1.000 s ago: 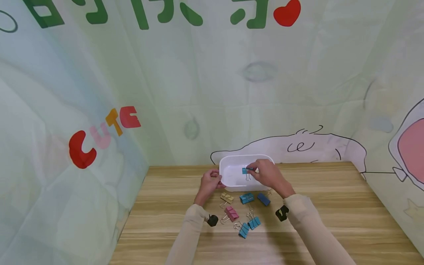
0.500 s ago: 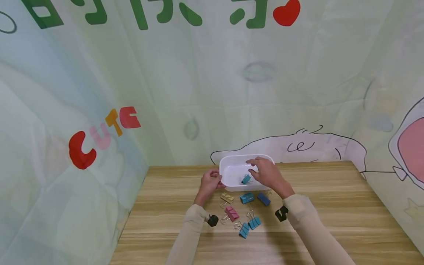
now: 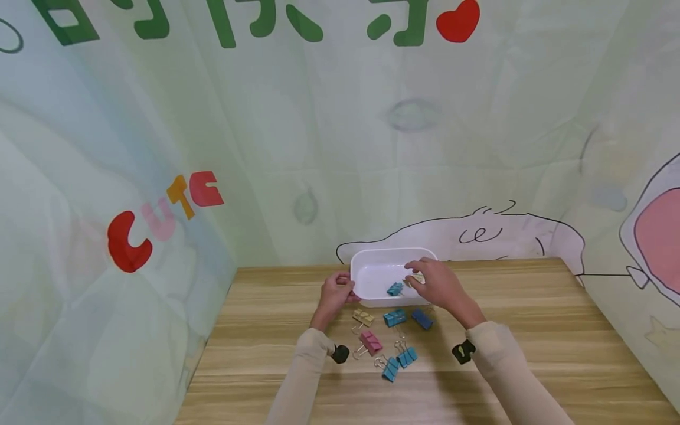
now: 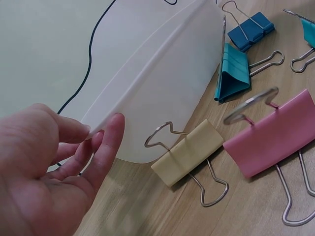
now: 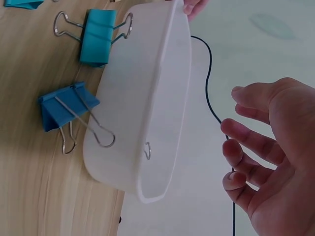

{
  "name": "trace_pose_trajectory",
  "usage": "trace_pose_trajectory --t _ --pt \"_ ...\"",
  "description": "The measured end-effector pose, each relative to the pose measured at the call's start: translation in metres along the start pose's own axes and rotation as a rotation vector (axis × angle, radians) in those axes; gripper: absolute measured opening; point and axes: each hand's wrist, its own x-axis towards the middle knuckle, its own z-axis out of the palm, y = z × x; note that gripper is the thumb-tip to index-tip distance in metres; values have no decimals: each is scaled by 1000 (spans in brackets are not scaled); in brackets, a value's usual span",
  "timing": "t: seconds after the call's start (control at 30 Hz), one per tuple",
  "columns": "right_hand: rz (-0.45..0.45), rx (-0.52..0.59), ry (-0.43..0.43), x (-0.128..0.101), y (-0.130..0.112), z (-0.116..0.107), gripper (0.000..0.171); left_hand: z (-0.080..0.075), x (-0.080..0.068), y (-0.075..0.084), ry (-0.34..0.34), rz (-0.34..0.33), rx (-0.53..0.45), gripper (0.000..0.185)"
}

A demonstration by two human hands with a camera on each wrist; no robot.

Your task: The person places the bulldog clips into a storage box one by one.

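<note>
A white plastic box stands at the table's back edge. My left hand pinches its left rim between thumb and fingers, seen close in the left wrist view. Inside the box lies a teal binder clip; from the right wrist only a wire handle shows over the rim. Above the right part of the box hovers my right hand, fingers loosely bent and apart, holding nothing. In front of the box lie a yellow binder clip, a pink one, a blue one and several teal ones.
The wooden table carries all these things. Right behind the box rises a printed fabric backdrop; it also closes off the left and right sides. The loose clips lie close together between my forearms.
My right hand let go of the teal binder clip, which dropped into the box. The hand then drew back slightly to the right. My left hand stays on the rim.
</note>
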Motion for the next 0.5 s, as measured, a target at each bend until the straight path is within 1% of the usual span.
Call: trace_pose_trajectory --t 0.1,0.33,0.5 --pt "-9 -2 7 -6 4 1 28 0 -2 0 1 5 6 36" --pt "37 6 -9 -24 11 6 30 0 -4 1 -1 23 15 35" --pt "57 14 -6 -39 13 12 30 -1 -3 0 3 19 28 33"
